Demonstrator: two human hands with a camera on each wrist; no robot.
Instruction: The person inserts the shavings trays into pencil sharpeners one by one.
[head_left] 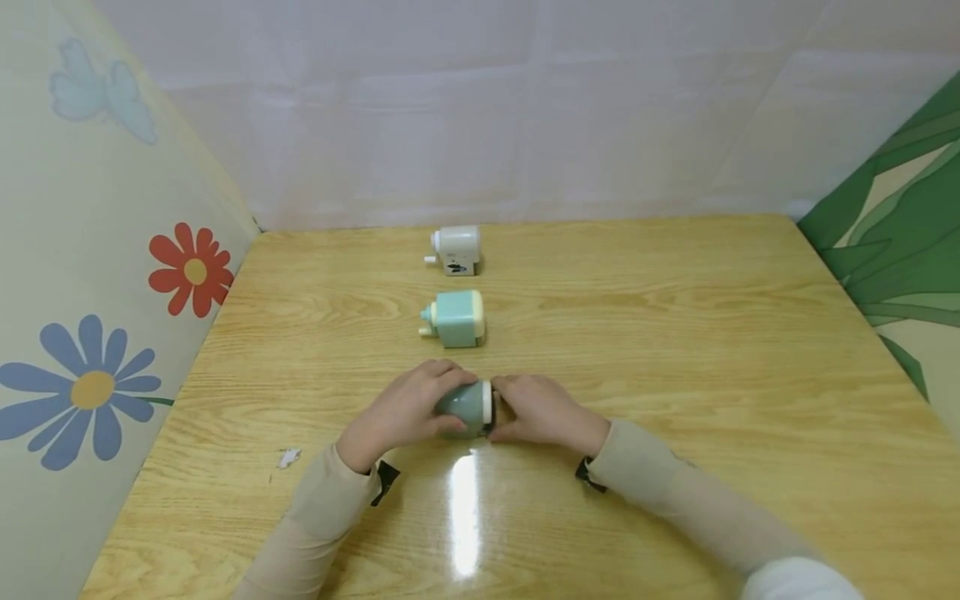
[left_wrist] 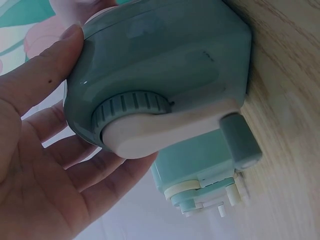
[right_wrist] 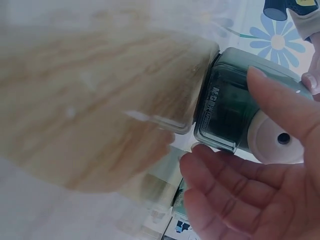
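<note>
A dark green crank pencil sharpener [head_left: 467,407] stands on the table between the two hands. My left hand [head_left: 411,408] grips its body from the left, thumb on one side and fingers round the other. In the left wrist view its pale crank handle [left_wrist: 170,127] with a green knob faces the left palm. At the opposite end my right hand [head_left: 542,410] holds the clear shavings drawer [right_wrist: 220,110], thumb on one edge and fingertips on the other. The drawer is seated in the body. Beside it in the right wrist view shows a white round part [right_wrist: 272,137] with a dark hole.
Beyond the hands stands a mint-green pencil sharpener [head_left: 457,319], and behind that a grey-white pencil sharpener [head_left: 459,250]. A small white scrap [head_left: 288,457] lies on the wooden table [head_left: 675,333] at left. Painted panels flank both sides; a white cloth [head_left: 480,108] hangs behind.
</note>
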